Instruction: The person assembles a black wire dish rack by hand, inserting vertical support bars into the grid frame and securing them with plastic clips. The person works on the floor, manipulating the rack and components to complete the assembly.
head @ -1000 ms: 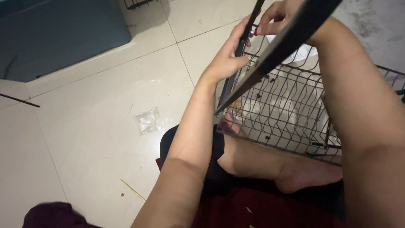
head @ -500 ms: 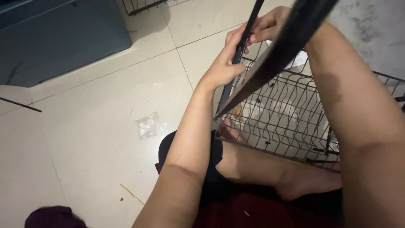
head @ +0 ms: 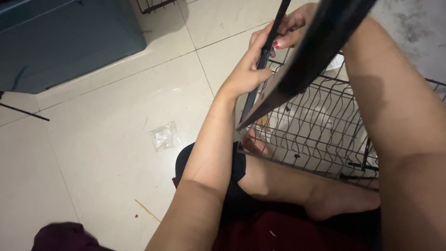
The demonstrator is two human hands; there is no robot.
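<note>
Start at the left of the pale tiled floor (head: 107,153): a small crumpled clear plastic bag (head: 163,136) lies there alone, well apart from your work, with a grey-blue box (head: 69,42) beyond it toward the floor's far left corner. Leave both where they are, away from your knees.

Your left hand (head: 248,69) is closed around a thin black metal strip (head: 265,60) that stands nearly upright at the left edge of the black wire basket (head: 320,125) resting on the floor against your leg. Grip the strip lower, close to the basket's rim, so it flexes less and its bottom end stays where you aim it.

Your right hand (head: 292,30) pinches the same strip higher up, fingertips closed on it. I judge that this hand should only steer and the left should carry the force; if both push, the strip may bow or skid off the wire.

A broad dark flat bar (head: 316,51) crosses close to the camera, slanting down toward the basket's left rim and hiding part of the joint. Tilt your head to see where strip meets wire before pressing.

Mind your bare foot (head: 253,144), just beside the basket's near-left corner.
</note>
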